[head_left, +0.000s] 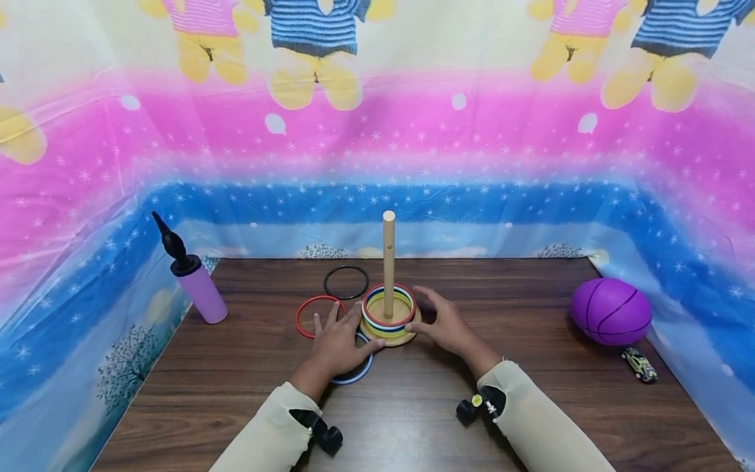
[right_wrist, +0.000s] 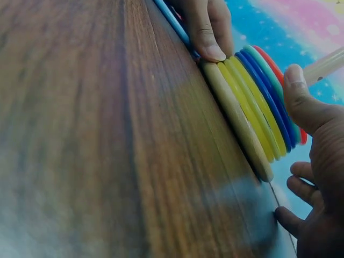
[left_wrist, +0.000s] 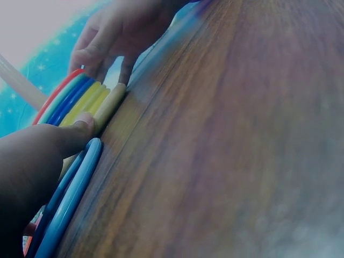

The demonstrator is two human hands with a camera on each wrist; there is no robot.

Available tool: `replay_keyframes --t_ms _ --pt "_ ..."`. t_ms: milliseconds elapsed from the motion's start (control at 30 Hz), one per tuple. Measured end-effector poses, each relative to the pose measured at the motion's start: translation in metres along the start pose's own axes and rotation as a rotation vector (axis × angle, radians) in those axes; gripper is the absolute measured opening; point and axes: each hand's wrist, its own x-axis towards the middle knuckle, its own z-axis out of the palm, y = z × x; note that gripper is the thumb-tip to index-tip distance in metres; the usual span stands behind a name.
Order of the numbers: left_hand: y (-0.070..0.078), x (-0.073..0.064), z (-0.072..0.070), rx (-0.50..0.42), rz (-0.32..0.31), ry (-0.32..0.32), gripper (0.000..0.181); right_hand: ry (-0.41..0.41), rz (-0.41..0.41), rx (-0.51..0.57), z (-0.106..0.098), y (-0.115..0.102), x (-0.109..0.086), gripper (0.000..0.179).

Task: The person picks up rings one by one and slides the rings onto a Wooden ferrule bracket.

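Note:
A wooden peg [head_left: 388,262] stands upright on a round wooden base [right_wrist: 236,121]. Rings are stacked around its foot: a red ring [right_wrist: 269,63] on top, then light green, blue, and yellow rings [right_wrist: 250,110] lowest. My left hand [head_left: 339,347] lies at the stack's left with fingers spread, its thumb [left_wrist: 83,122] against the base's edge. Those fingertips reach over a loose red ring [head_left: 301,324], and below the palm lies a light blue ring [head_left: 361,375]. On the right side, my right hand [head_left: 448,324] has its thumb beside the upper rings, fingers spread apart behind them.
Behind the left hand a black ring [head_left: 326,282] lies on the brown wooden table [head_left: 501,282]. A purple hand pump [head_left: 200,295] stands at the left edge. Toward the right edge are a purple ball [head_left: 610,311] and a small toy car [head_left: 639,365]. Printed cloth [head_left: 425,157] surrounds the table.

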Motion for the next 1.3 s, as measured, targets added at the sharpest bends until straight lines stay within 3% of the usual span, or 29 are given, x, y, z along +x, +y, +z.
replay_keyframes --t_ms 367,667,800,1067,1300 --pt "-0.005 -0.003 -0.004 -0.014 0.022 0.035 0.103 -0.125 -0.031 -0.039 0.002 0.01 0.001 0.092" --pt "-0.012 -0.012 -0.011 0.036 0.043 0.152 0.1 -0.129 -0.021 -0.07 0.004 0.01 -0.001 0.086" --pt "-0.019 -0.02 -0.014 0.029 0.088 0.188 0.099 -0.121 -0.025 -0.06 0.004 0.01 -0.001 0.086" --pt "-0.043 -0.042 -0.03 0.016 0.232 0.129 0.101 -0.137 0.004 -0.058 0.003 0.01 0.0 0.088" --pt "-0.067 -0.051 -0.038 -0.063 0.302 0.101 0.104 -0.132 0.022 -0.066 0.003 0.009 0.0 0.088"
